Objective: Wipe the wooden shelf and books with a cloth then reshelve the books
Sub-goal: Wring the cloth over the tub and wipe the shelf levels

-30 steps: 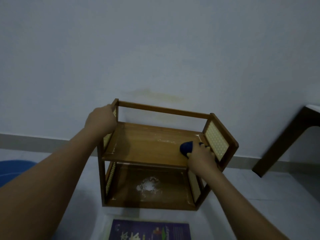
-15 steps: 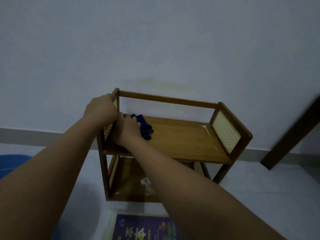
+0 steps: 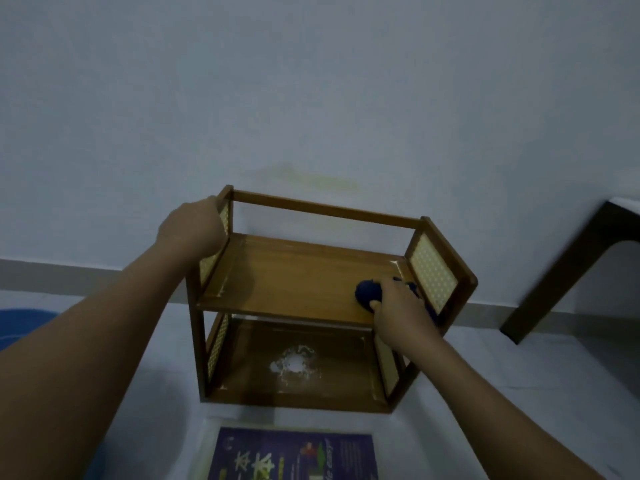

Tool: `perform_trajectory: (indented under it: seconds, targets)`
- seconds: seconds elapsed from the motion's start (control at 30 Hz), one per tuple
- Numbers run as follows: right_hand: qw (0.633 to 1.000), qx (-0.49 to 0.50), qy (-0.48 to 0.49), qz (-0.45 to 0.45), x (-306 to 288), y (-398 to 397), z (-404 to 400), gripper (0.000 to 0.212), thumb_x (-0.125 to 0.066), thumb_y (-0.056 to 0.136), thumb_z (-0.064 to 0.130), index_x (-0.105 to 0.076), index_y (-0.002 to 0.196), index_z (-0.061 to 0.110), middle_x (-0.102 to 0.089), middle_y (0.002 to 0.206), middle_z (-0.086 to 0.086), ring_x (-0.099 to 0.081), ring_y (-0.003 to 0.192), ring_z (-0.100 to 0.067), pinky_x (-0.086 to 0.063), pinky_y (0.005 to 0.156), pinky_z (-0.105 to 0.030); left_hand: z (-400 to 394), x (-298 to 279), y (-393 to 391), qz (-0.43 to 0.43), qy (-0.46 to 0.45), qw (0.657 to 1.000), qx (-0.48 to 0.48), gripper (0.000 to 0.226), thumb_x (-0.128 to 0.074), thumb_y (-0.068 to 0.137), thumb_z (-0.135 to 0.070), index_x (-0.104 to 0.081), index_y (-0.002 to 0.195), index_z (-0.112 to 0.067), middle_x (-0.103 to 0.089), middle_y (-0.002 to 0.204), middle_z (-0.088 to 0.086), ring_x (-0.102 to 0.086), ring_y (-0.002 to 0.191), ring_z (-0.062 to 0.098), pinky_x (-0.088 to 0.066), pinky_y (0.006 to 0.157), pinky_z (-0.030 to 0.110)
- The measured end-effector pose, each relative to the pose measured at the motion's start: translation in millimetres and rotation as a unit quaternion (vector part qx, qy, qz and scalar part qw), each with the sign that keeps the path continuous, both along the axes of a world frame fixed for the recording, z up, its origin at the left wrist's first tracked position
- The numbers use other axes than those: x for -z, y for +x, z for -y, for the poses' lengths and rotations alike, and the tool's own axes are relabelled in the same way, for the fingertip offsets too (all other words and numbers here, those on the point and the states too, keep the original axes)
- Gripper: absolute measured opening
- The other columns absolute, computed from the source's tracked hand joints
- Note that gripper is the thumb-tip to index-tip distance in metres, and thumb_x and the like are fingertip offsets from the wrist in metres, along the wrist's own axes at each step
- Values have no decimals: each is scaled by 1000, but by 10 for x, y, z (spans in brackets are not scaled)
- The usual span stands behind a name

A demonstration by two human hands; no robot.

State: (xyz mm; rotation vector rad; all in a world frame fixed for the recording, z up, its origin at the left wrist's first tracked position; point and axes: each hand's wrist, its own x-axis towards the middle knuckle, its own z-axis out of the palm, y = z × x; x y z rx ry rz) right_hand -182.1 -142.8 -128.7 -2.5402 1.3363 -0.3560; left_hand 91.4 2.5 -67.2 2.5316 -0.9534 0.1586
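Wooden and two-tiered, the shelf point(image 3: 304, 282) stands on a pale floor against a grey-white wall, with woven cane panels set into both of its end frames. On its upper board, at the right end and just beside the right cane panel point(image 3: 433, 271), lies a dark blue cloth point(image 3: 369, 292), bunched into a lump. The right hand point(image 3: 398, 308) sits on top of this cloth with its fingers curled over it, gripping it and pressing it down against the board. The left hand point(image 3: 192, 226) is wrapped round the top of the left end frame, fingers curled over the rail, holding the shelf. Both bare forearms reach in from the lower corners of the view. The lower board point(image 3: 294, 368) carries a patch of white powdery dust near its middle, with fainter white traces along its edges. On the floor in front of the shelf, at the bottom edge of the view, lies a book point(image 3: 294, 457) with a purple cover, flat and face up, partly cut off. At the left edge, a blue object point(image 3: 20, 323) shows on the floor, and at the right a dark wooden furniture leg point(image 3: 561, 268) slants down beside the wall.
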Motion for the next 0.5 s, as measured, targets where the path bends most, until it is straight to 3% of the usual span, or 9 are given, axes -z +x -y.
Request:
perform_trajectory:
  seconds: [0.1,0.23,0.3,0.5]
  targets:
    - [998,27,-61,0,14,354,358,25,-46,93,23,-49,118,17,-60,114,-10,-57,100,-29,-47,91,-48,13,6,21,-7,15,1000,1,32,-44,93,-10,-47,125,-11,-50,75,5,-50,63,18,-36,49,28]
    - [986,159,-38,-13,11,892,719,41,-43,93,21,-39,133,15,-46,136,-20,-39,127,-43,-29,106,-60,55,65,100,1,17,1000,2,31,-43,91,-8,-47,122,-12,-49,75,4,-48,63,17,-36,50,29]
    - [986,166,-11,-22,27,1225,605,42,-40,95,17,-35,136,13,-38,142,-26,-27,132,-49,-26,108,-62,75,74,123,13,15,1000,-2,31,-43,90,-6,-48,120,-12,-48,73,3,-46,61,16,-34,49,29]
    - [995,-101,-14,25,18,2142,-350,36,-49,91,12,-41,126,9,-56,123,-19,-47,118,-39,-41,99,-54,70,42,39,-1,18,1000,-6,34,-44,87,-8,-46,121,-11,-47,75,4,-53,73,26,-41,59,34]
